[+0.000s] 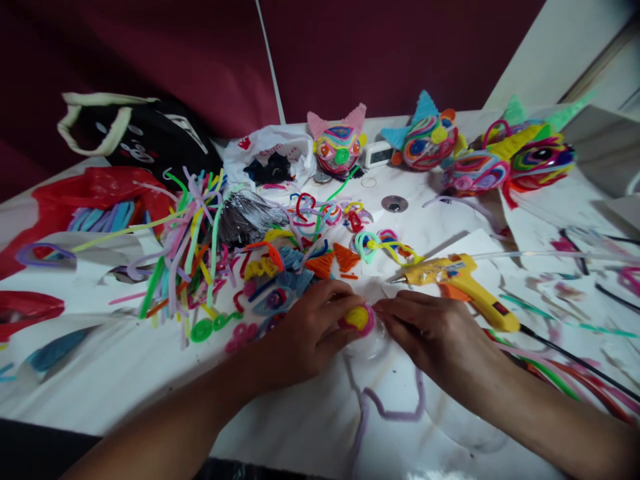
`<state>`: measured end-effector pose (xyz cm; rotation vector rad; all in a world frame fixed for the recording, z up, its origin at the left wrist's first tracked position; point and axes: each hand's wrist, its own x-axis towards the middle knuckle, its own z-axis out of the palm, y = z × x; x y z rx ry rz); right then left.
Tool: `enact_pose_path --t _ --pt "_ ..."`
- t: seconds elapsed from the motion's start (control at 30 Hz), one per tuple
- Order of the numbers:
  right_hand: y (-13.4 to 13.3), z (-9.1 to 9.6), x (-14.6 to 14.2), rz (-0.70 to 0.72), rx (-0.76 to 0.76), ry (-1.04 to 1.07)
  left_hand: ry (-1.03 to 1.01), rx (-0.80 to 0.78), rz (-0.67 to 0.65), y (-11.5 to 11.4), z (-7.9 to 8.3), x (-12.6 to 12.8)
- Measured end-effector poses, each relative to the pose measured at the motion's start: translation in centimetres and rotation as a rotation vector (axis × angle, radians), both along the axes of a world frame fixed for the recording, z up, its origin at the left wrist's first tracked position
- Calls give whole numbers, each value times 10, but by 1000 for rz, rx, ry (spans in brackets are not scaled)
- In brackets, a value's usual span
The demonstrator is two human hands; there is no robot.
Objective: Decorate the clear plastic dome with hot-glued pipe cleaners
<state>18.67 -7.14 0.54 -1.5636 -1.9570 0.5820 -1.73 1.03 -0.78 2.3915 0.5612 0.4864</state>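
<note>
Yellow-centred pink coil (358,319) sits between left fingers (342,309).

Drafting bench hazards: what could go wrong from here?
The yellow glue gun lies with its nozzle close to the right hand; if hot, it could burn skin. The pink-and-yellow coil in the left hand could slip if released. The black cord beside the right forearm could snag.

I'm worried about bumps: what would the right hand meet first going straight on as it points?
Most likely the yellow-and-pink coil, held in the left hand; the right hand may already touch it, as depth is unclear there.
</note>
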Motion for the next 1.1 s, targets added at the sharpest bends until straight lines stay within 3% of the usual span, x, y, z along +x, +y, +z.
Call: enact_pose_path --t 0.23,0.57,0.97,1.1 --pt "-1 2 -1 6 -43 -2 27 5 -34 2 6 0" --pt "-11 8 -8 -90 -111 26 43 41 -14 -1 8 2" --pt "-22 7 -13 -105 -66 -97 34 86 26 -5 7 4" --pt "-26 7 -24 -108 -31 -246 30 125 35 -6 6 5"
